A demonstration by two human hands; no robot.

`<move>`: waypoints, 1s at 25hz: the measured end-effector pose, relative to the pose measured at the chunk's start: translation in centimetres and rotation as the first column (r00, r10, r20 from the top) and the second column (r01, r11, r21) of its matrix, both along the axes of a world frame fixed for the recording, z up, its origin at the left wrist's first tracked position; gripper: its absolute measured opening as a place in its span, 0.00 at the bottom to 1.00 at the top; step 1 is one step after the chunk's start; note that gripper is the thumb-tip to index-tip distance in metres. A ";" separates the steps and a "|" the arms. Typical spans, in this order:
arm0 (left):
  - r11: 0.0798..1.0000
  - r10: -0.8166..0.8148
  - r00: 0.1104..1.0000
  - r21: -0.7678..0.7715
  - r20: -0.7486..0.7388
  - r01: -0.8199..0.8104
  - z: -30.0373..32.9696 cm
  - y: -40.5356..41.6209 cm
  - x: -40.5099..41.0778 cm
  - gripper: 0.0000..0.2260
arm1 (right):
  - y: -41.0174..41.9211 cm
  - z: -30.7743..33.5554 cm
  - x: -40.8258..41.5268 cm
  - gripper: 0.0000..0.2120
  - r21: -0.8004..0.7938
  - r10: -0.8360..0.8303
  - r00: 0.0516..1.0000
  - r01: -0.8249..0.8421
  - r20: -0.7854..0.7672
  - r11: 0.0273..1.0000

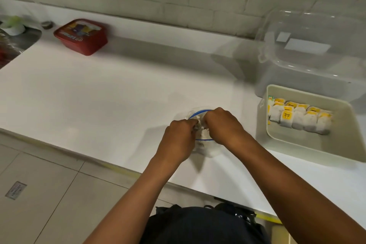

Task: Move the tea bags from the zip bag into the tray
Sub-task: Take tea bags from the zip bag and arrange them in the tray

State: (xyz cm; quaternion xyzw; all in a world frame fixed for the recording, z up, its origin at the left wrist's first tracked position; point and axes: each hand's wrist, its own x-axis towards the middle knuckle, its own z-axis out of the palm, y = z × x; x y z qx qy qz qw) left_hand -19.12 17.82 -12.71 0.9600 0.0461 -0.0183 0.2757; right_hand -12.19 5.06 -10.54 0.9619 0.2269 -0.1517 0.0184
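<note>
Gripping the limp zip bag (pixel 204 125) at its mouth, both hands (pixel 179 138) (pixel 223 125) curl around light, flimsy tea bags (pixel 204 133) best pinched gently.

Your hands: left hand (pixel 179 138) and right hand (pixel 222 125) grip the zip bag (pixel 206 145) mouth on the bench (pixel 99 93).
Tray (pixel 342 144): tea bags (pixel 299 119) lined up inside, to your right.

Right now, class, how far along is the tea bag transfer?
Done: a row of tea bags already lies in the tray. In hand: the left hand and right hand both work at the zip bag mouth. Left: some white contents remain inside the bag.
</note>
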 end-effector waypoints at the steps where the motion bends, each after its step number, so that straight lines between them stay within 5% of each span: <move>1: 0.999 0.002 1.000 0.033 0.006 -0.002 0.0 0.0 0.0 0.10 | -0.1 0.1 0.1 0.14 0.003 0.009 1.000 -0.009 0.004 1.000; 5: 0.999 -0.008 1.000 0.036 0.003 0.007 0.4 -0.5 -0.3 0.07 | -1.2 0.7 0.6 0.12 0.251 -0.001 0.999 0.014 -0.054 0.968; 9: 0.939 0.049 0.997 -0.339 -0.057 -0.066 1.9 -0.4 -0.5 0.11 | -2.3 2.3 -0.4 0.11 0.643 -0.108 0.951 0.277 -0.291 0.714; 14: 0.833 0.099 0.990 -0.536 -0.097 -0.136 2.8 0.1 -1.0 0.15 | -2.5 3.1 -0.9 0.07 0.737 -0.167 0.867 0.490 -0.470 0.466; 18: 0.869 0.197 0.980 -0.464 0.007 -0.171 2.6 0.1 -0.9 0.03 | -2.8 3.1 -0.6 0.05 0.729 -0.108 0.854 0.494 -0.508 0.475; 22: 0.909 0.189 0.968 -0.403 0.162 -0.110 2.8 0.4 -0.6 0.04 | -3.4 3.3 -0.6 0.06 0.773 -0.016 0.886 0.412 -0.463 0.482; 25: 0.864 0.205 0.968 -0.491 0.142 -0.111 3.6 0.7 -0.2 0.03 | -3.3 3.1 -0.7 0.01 0.828 -0.017 0.944 0.298 -0.331 0.476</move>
